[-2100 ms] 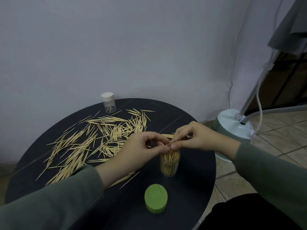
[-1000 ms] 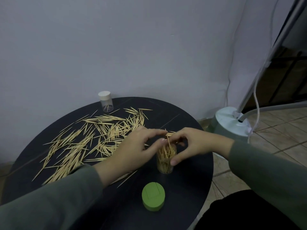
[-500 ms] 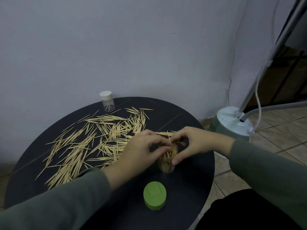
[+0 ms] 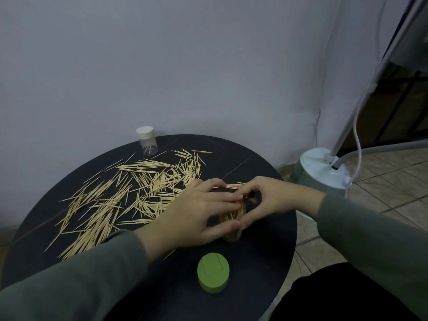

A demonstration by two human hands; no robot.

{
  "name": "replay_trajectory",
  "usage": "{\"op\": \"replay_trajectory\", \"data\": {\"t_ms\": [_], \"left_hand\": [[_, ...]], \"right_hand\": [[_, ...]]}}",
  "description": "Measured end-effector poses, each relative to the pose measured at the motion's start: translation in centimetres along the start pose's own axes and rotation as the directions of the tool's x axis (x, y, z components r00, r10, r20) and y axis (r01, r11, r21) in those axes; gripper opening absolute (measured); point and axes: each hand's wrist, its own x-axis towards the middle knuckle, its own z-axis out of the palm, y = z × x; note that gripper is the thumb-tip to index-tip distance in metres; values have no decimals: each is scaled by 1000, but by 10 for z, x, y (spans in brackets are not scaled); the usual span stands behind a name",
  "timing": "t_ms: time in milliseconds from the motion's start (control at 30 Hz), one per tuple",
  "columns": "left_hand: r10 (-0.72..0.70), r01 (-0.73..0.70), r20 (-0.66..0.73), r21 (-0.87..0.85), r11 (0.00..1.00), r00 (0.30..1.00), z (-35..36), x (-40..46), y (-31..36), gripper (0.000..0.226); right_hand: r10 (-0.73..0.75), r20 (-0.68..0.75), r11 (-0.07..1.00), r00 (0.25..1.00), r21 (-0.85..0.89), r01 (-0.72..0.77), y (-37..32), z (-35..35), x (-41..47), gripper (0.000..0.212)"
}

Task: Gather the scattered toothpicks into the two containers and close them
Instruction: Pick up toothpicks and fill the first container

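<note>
A clear container (image 4: 232,224) packed with upright toothpicks stands near the table's middle right. My left hand (image 4: 196,212) and my right hand (image 4: 266,200) wrap around it from both sides, fingertips over its top and thumbs meeting at its front. Its green lid (image 4: 213,275) lies flat on the table just in front. Many scattered toothpicks (image 4: 129,193) cover the left and middle of the round black table (image 4: 266,251). A second clear container (image 4: 147,140) with a white cap stands at the back, nearly empty.
A grey wall runs close behind the table. To the right, on the tiled floor, stands a pale round appliance base (image 4: 323,169) with a pole and hoses. A few toothpicks (image 4: 234,186) lie just behind my hands.
Both hands have come down from above the container's mouth and closed round it, the thumbs sliding low along its front. The toothpicks that stuck out now sit lower inside.
</note>
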Motion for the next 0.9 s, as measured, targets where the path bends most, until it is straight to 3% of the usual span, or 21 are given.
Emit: {"op": "replay_trajectory", "data": {"t_ms": [100,233,333,433,533,633,733,900], "left_hand": [[12,-12,-4,-27,1000,1000,-1,-5,-5,43],[-160,161,-24,60,985,987,-8,-8,-10,58],[-52,39,80,157,987,995,-8,-12,-11,59],[57,-72,99,158,985,993,-5,-13,-6,57],[58,-62,39,121,991,998,-4,-8,-1,53],[77,-77,4,82,994,997,-7,-8,-4,50],[145,-150,48,136,979,988,-7,-8,-7,49],[39,-42,28,86,995,999,-3,-8,-10,50]], "right_hand": [[21,-1,999,1000,-25,-21,-1,-1,-1,44],[80,-25,994,996,-73,-82,0,-2,-1,54],[80,-31,994,996,-76,-82,2,-2,0,52],[42,-3,998,999,-47,-42,1,-1,0,42],[20,-6,999,1000,-32,-20,1,-2,0,39],[7,4,999,1000,-37,-6,2,-1,1,50],[34,-1,999,999,-17,-34,2,-2,2,37],[41,0,998,999,-48,-41,2,-2,1,41]]}}
